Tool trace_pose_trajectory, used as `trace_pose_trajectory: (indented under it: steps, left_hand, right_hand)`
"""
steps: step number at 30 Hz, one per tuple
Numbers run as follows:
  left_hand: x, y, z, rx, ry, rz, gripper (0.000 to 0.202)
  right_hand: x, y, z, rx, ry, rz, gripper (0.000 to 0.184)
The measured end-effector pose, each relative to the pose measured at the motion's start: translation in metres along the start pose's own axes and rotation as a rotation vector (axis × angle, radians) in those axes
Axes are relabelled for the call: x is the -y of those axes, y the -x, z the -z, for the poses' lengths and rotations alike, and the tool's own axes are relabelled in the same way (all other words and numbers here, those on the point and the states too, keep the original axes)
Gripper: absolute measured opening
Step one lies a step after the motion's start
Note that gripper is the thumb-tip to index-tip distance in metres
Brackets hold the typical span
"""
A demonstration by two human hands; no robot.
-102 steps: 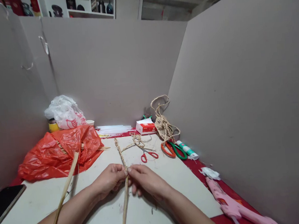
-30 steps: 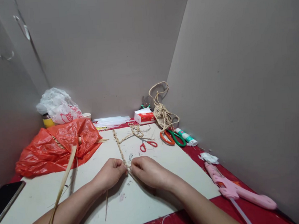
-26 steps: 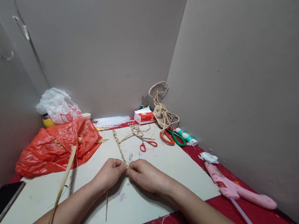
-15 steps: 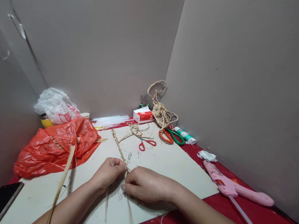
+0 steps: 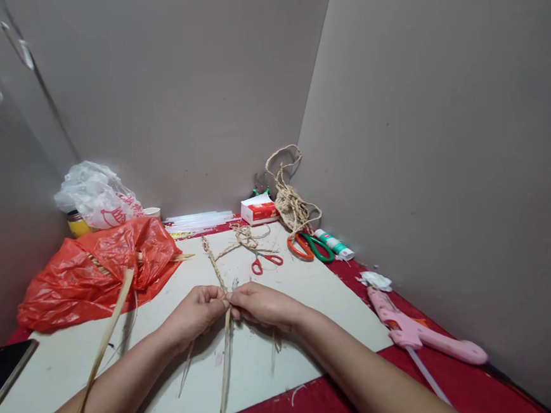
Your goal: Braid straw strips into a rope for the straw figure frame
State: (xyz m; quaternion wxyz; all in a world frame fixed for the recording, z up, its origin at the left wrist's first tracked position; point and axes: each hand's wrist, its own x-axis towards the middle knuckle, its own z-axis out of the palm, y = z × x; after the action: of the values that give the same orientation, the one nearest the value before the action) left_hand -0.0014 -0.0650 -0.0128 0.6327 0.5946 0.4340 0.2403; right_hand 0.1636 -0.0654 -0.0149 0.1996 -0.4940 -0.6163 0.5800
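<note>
A straw braid [image 5: 211,257] runs away from me over the white board [image 5: 315,350]. My left hand [image 5: 200,311] pinches its near end between thumb and fingertips. Right beside it, my right hand [image 5: 259,303] is closed at the same spot, thumb and fingers on the strands; the fingertips of both hands meet. A loose straw strand [image 5: 227,363] hangs toward me from between the hands. Thinner strands stick out below each hand. The exact crossing of the strands is hidden behind my fingers.
Red-handled scissors [image 5: 266,262] and a thin cord lie beyond my hands. A red plastic bag [image 5: 104,271] with straw strips sits left, a phone [image 5: 7,374] nearer. At right are orange-and-green-handled shears [image 5: 319,247], a white-green tube [image 5: 334,244] and a pink glue gun [image 5: 419,335].
My right hand has moved up and left to meet my left hand at the braid's end. The hanging strand now slants toward the lower left. The view has shifted slightly.
</note>
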Motion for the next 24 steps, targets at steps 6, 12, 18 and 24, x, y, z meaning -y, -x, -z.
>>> trace_pose_trajectory:
  steps: [6,12,18,24]
  left_hand:
    - [0.005,-0.001,0.002,-0.084,-0.448,-0.147,0.021]
    - [-0.009,0.014,-0.009,-0.157,-0.825,-0.093,0.028]
    - [-0.012,0.027,-0.032,-0.245,-1.218,-0.098,0.036]
    - [-0.01,0.04,-0.048,-0.082,-1.345,-0.167,0.029]
  right_hand:
    - [0.0,0.0,0.0,-0.058,0.052,-0.023,0.021]
    - [0.003,0.001,-0.012,-0.188,0.045,-0.008,0.021]
    - [-0.001,0.0,-0.014,-0.072,-0.2,-0.117,0.027]
    - [0.001,0.002,-0.012,0.019,-0.394,-0.088,0.017]
